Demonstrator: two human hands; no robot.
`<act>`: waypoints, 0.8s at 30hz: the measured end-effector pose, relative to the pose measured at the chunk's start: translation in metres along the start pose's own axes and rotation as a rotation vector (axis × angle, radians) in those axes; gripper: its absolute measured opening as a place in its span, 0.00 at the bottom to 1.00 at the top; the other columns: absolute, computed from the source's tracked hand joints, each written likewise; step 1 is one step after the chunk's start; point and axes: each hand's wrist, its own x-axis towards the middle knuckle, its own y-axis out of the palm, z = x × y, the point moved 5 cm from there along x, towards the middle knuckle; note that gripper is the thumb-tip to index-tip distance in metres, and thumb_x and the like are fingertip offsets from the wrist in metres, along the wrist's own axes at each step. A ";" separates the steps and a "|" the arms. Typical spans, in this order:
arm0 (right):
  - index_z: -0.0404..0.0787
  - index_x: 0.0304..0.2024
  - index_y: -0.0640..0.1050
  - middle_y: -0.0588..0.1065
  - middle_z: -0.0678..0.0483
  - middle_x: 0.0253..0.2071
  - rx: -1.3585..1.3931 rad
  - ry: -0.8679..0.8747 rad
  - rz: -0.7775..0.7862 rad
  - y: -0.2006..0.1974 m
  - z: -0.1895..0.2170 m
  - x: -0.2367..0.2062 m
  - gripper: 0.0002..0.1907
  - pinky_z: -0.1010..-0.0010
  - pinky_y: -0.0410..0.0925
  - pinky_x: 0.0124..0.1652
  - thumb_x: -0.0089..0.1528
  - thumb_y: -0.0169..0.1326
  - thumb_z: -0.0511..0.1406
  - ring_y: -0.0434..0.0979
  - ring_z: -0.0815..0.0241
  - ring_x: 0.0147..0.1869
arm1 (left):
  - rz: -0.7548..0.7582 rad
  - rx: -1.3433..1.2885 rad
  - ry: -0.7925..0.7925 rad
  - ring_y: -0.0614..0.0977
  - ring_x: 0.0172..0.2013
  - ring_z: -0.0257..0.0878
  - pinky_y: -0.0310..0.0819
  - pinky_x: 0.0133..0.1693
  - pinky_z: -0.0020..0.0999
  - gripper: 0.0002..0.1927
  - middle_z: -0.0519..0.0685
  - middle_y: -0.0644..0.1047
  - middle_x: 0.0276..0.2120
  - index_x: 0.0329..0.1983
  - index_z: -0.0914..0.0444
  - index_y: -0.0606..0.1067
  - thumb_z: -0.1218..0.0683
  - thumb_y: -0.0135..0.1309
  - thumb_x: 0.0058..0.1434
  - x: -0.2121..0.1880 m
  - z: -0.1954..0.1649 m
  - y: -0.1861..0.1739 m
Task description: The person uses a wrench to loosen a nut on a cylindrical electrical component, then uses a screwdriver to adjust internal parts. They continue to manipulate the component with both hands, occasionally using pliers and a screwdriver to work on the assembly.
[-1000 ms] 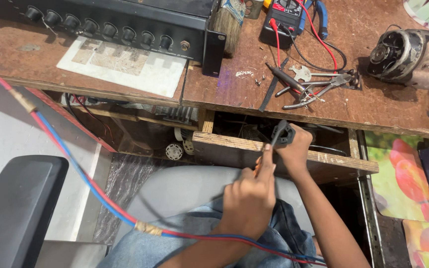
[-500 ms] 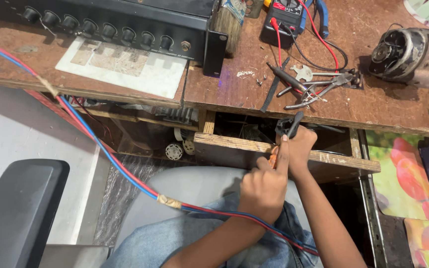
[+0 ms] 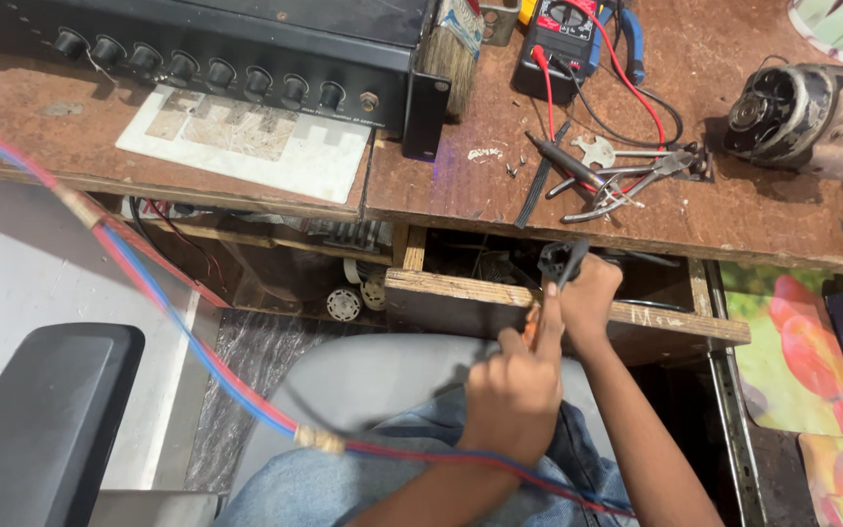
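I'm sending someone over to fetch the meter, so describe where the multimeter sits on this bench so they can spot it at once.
Start at the brown wooden workbench and the long black amplifier with a row of knobs along its back edge. Just right of it, past a paintbrush, stands the multimeter. It is the only black box with a round dial and red and black leads trailing toward the pliers.

Multimeter, brush, pliers, motor on workbench.
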 end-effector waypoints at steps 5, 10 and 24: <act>0.31 0.20 0.67 0.68 0.48 0.17 0.001 0.093 0.025 -0.002 0.004 0.000 0.14 0.67 0.65 0.23 0.57 0.56 0.29 0.70 0.60 0.19 | 0.058 0.042 -0.003 0.80 0.20 0.46 0.75 0.21 0.39 0.38 0.55 0.75 0.26 0.73 0.65 0.62 0.58 0.54 0.56 0.017 0.003 0.006; 0.32 0.18 0.68 0.70 0.51 0.16 0.184 0.263 0.098 0.000 -0.008 -0.001 0.14 0.68 0.66 0.19 0.58 0.52 0.29 0.74 0.63 0.17 | 0.049 0.103 0.012 0.80 0.21 0.46 0.75 0.21 0.38 0.39 0.56 0.75 0.27 0.74 0.65 0.61 0.59 0.52 0.56 0.013 -0.007 -0.002; 0.30 0.21 0.73 0.70 0.43 0.19 -0.061 0.042 0.044 -0.002 0.001 0.003 0.15 0.60 0.64 0.27 0.55 0.63 0.34 0.69 0.54 0.20 | 0.079 0.050 -0.128 0.81 0.19 0.50 0.75 0.21 0.45 0.35 0.58 0.75 0.26 0.73 0.60 0.63 0.56 0.52 0.60 0.032 0.015 0.014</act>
